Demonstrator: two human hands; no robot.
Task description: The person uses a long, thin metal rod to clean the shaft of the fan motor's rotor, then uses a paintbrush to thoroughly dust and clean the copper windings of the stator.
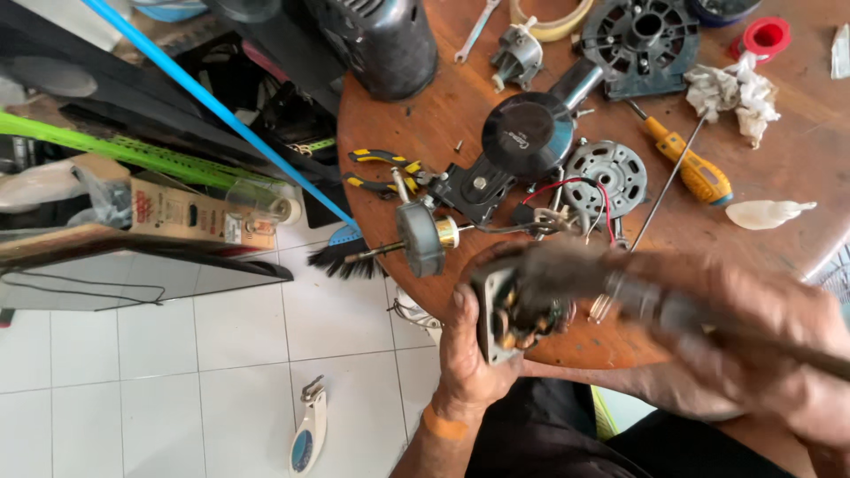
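The stator (509,312) is a small squarish grey metal block with copper-coloured windings showing inside its open face. It is held upright in the air at the near edge of the tabletop (460,97), open face turned to the right. The brush (611,283) is dark and blurred; its bristled head lies against the stator's open face, its handle slanting down to the right.

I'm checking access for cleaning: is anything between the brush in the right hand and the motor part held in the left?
Nothing visible. The left hand holds the motor part with its open face bare, and the blurred brush in the right hand is right at it.
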